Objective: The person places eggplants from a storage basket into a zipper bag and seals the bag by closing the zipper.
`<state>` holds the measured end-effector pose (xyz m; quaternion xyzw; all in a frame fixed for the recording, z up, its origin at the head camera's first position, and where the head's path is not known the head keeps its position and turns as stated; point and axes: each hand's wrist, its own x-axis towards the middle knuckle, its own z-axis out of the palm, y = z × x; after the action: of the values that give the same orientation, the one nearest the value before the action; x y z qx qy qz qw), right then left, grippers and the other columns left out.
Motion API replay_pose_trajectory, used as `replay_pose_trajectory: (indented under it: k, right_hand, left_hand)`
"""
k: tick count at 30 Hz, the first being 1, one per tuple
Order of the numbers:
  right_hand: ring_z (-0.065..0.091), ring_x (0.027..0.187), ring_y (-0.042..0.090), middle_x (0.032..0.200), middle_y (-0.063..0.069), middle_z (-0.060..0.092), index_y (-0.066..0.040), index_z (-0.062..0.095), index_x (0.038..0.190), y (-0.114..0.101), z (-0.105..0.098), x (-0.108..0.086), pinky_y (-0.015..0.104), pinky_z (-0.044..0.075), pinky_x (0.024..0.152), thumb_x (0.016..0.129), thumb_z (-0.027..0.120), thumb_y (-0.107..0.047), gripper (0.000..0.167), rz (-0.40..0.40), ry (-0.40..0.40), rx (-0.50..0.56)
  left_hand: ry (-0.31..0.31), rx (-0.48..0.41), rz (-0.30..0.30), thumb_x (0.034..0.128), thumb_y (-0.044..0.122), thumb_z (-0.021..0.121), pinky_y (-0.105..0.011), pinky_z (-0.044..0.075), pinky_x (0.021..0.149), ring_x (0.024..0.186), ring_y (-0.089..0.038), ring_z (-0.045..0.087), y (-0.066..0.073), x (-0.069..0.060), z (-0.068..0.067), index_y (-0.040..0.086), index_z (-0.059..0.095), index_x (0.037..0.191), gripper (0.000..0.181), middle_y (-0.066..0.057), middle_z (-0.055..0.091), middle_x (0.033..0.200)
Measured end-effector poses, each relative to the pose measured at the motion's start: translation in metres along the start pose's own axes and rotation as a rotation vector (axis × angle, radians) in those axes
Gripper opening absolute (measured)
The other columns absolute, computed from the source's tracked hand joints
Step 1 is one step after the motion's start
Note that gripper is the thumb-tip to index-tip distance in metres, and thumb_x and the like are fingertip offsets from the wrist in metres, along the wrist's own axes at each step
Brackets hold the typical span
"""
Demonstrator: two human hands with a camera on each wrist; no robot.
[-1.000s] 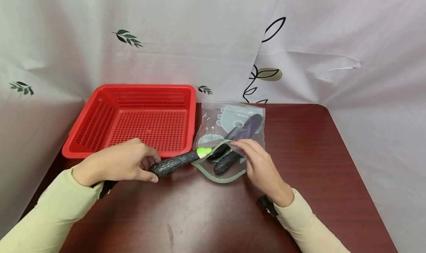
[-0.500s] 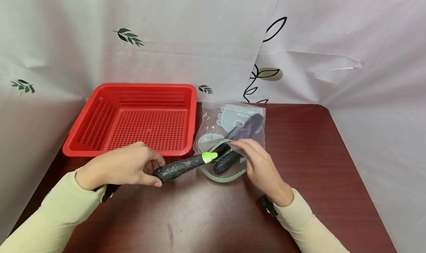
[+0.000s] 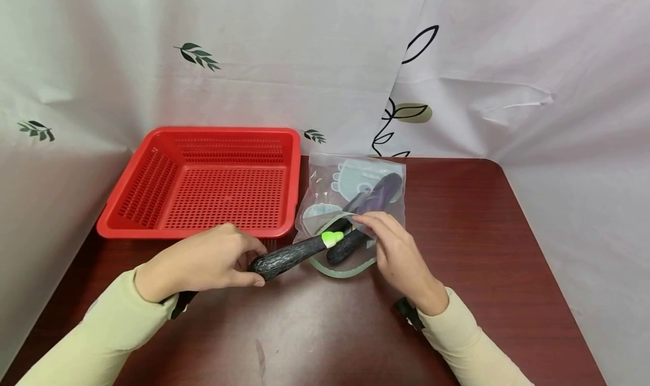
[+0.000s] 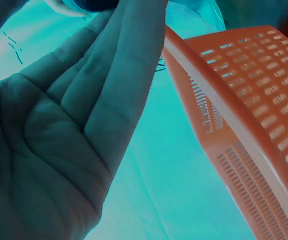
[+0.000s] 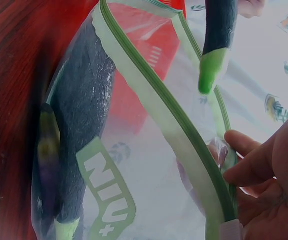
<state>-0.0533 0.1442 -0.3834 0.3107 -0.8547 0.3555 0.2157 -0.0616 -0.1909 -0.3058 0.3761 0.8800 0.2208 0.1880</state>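
Observation:
My left hand [image 3: 203, 262] pinches the near end of a dark, rough cucumber-like vegetable [image 3: 286, 258], whose bright green tip [image 3: 332, 238] is at the mouth of a clear zip bag [image 3: 320, 177]. With its fingertips, my right hand [image 3: 406, 259] pinches the bag's rim, and the mouth gapes. Inside the bag lie a purple eggplant [image 3: 383, 193] and another dark vegetable [image 3: 345, 248]. In the right wrist view the green tip [image 5: 211, 72] hangs between the two green-edged sides of the opening. The left wrist view shows the left palm [image 4: 58, 135], with a dark end [image 4: 97, 4] at its fingertips.
A red perforated basket [image 3: 228, 231] stands to the left of the bag, close behind the left hand. The brown tabletop [image 3: 482, 222] extends to the right and in front. A pale patterned cloth [image 3: 294, 64] hangs behind the table.
My left hand has moved right and slightly nearer the front edge, carrying the vegetable, so the green tip is now farther over the bag's mouth. My right hand has barely moved.

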Motion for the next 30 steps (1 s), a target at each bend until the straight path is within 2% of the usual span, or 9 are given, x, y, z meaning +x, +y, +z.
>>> replay_pose_trajectory:
  k: [6, 14, 19, 25, 30]
  right_hand:
    - [0.060, 0.104, 0.018, 0.120, 0.007, 0.064, -0.003, 0.065, 0.126, 0.000, 0.000, 0.000, 0.029, 0.050, 0.089, 0.084, 0.049, 0.026, 0.053, -0.001, 0.003, -0.003]
    - [0.060, 0.108, 0.019, 0.121, 0.006, 0.064, -0.003, 0.065, 0.125, -0.001, -0.001, 0.000, 0.030, 0.049, 0.091, 0.083, 0.049, 0.026, 0.054, -0.002, 0.006, -0.002]
    - [0.059, 0.109, 0.019, 0.121, 0.006, 0.064, -0.003, 0.065, 0.125, -0.001, -0.001, 0.000, 0.030, 0.049, 0.093, 0.083, 0.049, 0.026, 0.054, 0.002, 0.004, -0.002]
    - [0.060, 0.106, 0.018, 0.121, 0.007, 0.064, -0.001, 0.065, 0.126, -0.001, -0.001, 0.000, 0.027, 0.049, 0.091, 0.082, 0.049, 0.026, 0.054, 0.009, 0.004, -0.006]
    - [0.060, 0.103, 0.017, 0.121, 0.007, 0.064, -0.002, 0.065, 0.126, -0.001, -0.001, 0.000, 0.026, 0.049, 0.089, 0.083, 0.049, 0.026, 0.054, 0.002, 0.010, -0.004]
  left_hand:
    - [0.078, 0.090, 0.038, 0.0828, 0.032, 0.083, -0.019, 0.045, 0.054, 0.059, 0.007, 0.049, 0.010, 0.005, 0.006, 0.015, 0.071, 0.093, 0.023, 0.016, 0.056, 0.070]
    - [0.153, 0.182, 0.013, 0.0822, 0.034, 0.082, -0.020, 0.037, 0.050, 0.053, 0.004, 0.040, 0.022, 0.012, 0.019, 0.022, 0.061, 0.078, 0.025, 0.016, 0.046, 0.061]
    - [0.219, 0.232, 0.011, 0.0795, 0.031, 0.084, -0.022, 0.036, 0.051, 0.052, 0.002, 0.038, 0.027, 0.017, 0.030, 0.022, 0.061, 0.076, 0.026, 0.017, 0.044, 0.061]
    - [0.297, 0.355, -0.083, 0.0776, 0.037, 0.085, -0.030, 0.034, 0.046, 0.050, -0.009, 0.044, 0.037, 0.025, 0.042, 0.018, 0.059, 0.073, 0.033, 0.012, 0.043, 0.058]
    - [0.348, 0.437, -0.150, 0.0768, 0.041, 0.085, -0.038, 0.039, 0.043, 0.051, -0.024, 0.057, 0.049, 0.032, 0.050, 0.011, 0.060, 0.072, 0.039, 0.002, 0.054, 0.061]
